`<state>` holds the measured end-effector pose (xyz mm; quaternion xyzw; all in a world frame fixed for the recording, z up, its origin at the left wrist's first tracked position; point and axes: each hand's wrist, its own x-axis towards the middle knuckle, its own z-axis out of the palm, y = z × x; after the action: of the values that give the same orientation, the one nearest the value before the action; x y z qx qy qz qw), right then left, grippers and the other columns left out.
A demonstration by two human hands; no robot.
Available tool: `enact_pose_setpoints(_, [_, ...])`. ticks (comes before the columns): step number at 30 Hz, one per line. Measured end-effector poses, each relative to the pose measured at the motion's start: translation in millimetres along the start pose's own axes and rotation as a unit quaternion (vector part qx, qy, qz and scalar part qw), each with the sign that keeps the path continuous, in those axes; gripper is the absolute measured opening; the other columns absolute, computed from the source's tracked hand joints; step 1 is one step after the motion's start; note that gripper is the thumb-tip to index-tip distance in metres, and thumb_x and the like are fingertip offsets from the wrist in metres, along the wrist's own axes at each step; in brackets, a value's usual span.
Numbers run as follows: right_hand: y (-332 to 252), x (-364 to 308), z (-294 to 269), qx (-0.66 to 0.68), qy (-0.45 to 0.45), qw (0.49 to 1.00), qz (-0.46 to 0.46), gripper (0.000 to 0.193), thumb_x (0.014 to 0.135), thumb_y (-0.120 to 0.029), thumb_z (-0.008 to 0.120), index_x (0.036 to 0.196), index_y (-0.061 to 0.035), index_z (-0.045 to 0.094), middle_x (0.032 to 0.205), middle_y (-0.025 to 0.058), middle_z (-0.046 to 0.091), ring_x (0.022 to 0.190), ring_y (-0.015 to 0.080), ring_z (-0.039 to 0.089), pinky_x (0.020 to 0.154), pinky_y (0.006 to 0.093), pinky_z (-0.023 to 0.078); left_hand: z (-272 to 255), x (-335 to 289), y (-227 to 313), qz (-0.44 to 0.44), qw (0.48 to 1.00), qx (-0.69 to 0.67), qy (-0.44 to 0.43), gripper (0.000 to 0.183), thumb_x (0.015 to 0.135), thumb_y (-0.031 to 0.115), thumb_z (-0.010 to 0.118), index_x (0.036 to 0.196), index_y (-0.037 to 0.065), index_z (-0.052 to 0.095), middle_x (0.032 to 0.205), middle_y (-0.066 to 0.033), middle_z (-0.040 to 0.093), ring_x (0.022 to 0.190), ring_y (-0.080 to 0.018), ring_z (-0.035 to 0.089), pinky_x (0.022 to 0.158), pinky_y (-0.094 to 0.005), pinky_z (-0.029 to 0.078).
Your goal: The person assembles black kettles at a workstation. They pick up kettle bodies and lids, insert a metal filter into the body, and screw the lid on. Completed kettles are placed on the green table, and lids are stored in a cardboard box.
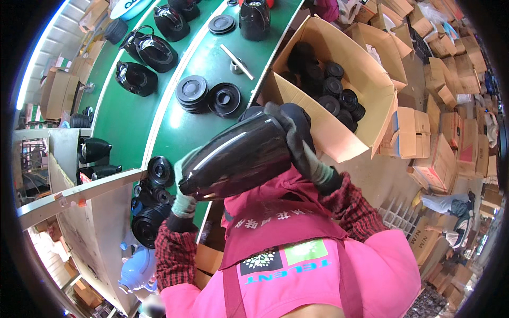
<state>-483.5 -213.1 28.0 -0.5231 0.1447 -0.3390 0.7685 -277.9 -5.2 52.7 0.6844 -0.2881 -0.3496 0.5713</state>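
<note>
A glossy black jug body (238, 153) lies tilted across my lap side of the bench, held between both gloved hands. My left hand (184, 205), in a pale green and grey glove, grips its lower left end; part of the fingers is hidden behind the jug. At the upper right end, my right hand (298, 140) is closed round the rim in a dark grey glove. Just beyond the jug on the green bench sit a stack of black round lids (191, 91) and an upturned black lid (224, 99).
Several black jugs (136, 78) stand on the green bench (127, 122) further left. A light stick (237, 62) lies near the bench edge. To the right, an open cardboard box (371, 100) holds black round parts. More black discs (148, 225) are piled left of my arm.
</note>
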Motion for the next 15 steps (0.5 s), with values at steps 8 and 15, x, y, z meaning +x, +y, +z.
enact_pose_setpoints(8, [-61,24,-32,-0.084,-0.047,0.993,0.069,0.055,0.103,-0.039,0.055,0.143,-0.0013,0.052,0.139,0.0107,0.056,0.128,0.0209,0.053,0.113,0.0341,0.037,66,14,0,0.207,0.968,0.131,0.058,0.039,0.081,-0.003,0.063,0.12,-0.005,0.067,0.112,-0.0151,0.07,0.103,-0.0274,0.069,0.094,-0.0353,0.053])
enact_pose_setpoints(15, [-55,48,-61,-0.528,-0.306,0.784,-0.111,0.056,0.083,-0.03,0.076,0.133,-0.0086,0.06,0.132,0.0179,0.059,0.123,0.0366,0.056,0.107,0.0463,0.043,92,21,-85,0.2,0.891,0.377,-0.157,0.105,0.071,0.034,0.085,0.156,0.005,0.031,0.158,-0.0202,0.034,0.144,-0.039,0.035,0.119,-0.0523,0.026])
